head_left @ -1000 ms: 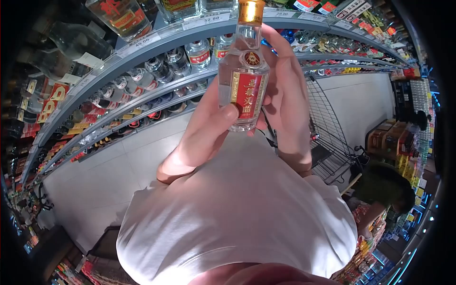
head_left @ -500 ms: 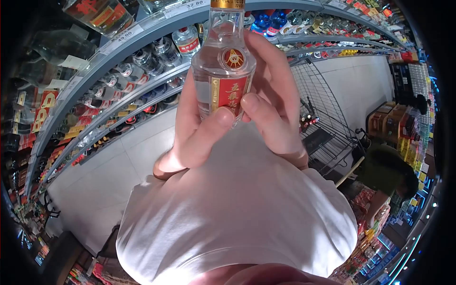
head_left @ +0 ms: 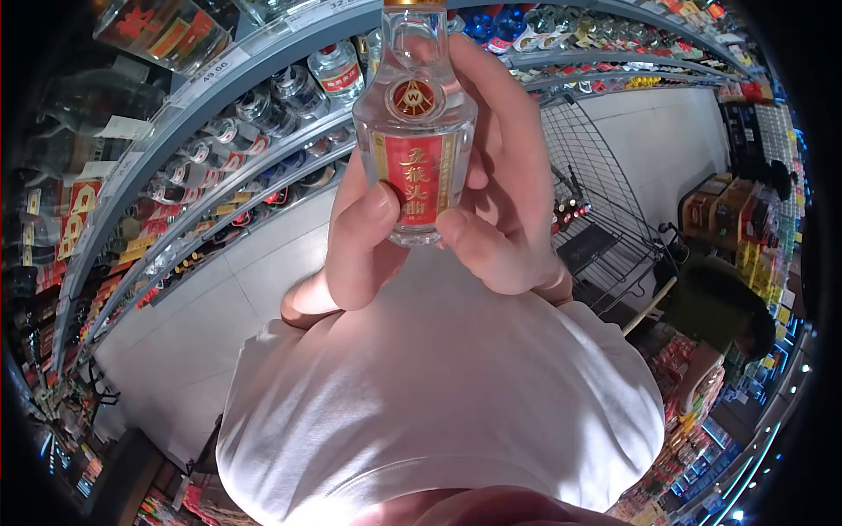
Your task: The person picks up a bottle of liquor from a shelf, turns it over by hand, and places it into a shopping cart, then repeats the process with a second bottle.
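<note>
A clear glass bottle (head_left: 415, 175) with a gold cap, a round red-and-gold emblem and a red-and-gold front label stands upright before my chest at the top centre. My left hand (head_left: 355, 237) holds its lower left side, the thumb resting at the label's left edge. On the right side my right hand (head_left: 504, 193) grips it, with the thumb near the lower right corner and the fingers behind the glass. The label faces me, and clear liquid seems to be inside. The top of the cap is cut off by the frame.
Curved shelves (head_left: 202, 83) full of bottles run along the left and top. A wire shopping cart (head_left: 605, 228) stands to the right on the pale floor (head_left: 210, 307). Beyond it, a person in dark green (head_left: 706, 307) bends beside stacked packaged goods (head_left: 688, 377).
The bottle has turned so its red label faces me more fully and its base now shows. My left thumb has moved left, off the label's middle, and my right thumb has shifted slightly lower.
</note>
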Motion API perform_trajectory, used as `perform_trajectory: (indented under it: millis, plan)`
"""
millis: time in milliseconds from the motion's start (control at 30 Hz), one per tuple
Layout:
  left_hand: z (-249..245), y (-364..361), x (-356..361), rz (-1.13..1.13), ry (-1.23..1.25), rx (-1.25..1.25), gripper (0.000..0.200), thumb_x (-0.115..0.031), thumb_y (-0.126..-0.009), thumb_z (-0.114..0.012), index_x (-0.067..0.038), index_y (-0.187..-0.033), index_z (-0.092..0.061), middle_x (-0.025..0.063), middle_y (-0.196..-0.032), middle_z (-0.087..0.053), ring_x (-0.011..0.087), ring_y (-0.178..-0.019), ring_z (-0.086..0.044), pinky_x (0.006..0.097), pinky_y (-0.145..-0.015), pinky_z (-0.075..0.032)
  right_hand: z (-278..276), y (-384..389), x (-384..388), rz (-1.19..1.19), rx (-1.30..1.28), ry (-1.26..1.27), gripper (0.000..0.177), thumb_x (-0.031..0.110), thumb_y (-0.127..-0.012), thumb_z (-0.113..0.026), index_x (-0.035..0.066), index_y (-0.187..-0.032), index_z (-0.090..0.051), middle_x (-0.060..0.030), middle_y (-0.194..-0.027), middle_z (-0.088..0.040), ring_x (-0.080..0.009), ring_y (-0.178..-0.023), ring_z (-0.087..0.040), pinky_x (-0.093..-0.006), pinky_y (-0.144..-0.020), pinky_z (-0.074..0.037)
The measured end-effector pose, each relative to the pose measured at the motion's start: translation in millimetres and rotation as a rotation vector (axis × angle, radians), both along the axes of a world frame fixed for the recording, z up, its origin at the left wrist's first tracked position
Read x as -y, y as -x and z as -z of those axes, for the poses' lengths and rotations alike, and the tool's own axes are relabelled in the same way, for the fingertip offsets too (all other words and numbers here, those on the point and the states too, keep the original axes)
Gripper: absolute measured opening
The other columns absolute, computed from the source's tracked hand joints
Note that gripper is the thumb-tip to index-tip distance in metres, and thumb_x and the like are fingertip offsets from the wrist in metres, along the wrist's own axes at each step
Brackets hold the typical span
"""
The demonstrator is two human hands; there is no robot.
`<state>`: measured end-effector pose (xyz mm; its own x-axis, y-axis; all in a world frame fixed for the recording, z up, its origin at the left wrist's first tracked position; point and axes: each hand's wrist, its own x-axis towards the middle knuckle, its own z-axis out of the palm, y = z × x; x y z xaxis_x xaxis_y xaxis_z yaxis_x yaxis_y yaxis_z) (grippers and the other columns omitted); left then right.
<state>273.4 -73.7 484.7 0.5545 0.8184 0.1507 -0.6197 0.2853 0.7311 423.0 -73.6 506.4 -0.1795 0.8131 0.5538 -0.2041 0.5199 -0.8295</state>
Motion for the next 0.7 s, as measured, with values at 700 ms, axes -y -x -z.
perform_trajectory:
  millis: [700]
  plan:
    - [-0.6,-11.1,3.0,-0.282,-0.176,-0.020,0.075,-0.028,-0.093,-0.066,0.004,-0.148,-0.026,0.0160,-0.122,-0.053,0.0179,-0.098,-0.057,0.0345,-0.084,-0.047,-10.8,5.9,-7.7,-0.125,-0.213,0.251,0.068,-0.004,-0.088,-0.046,-0.003,-0.153,-0.027,-0.0138,-0.134,-0.052,-0.0192,-0.120,-0.052,-0.0363,-0.102,-0.042]
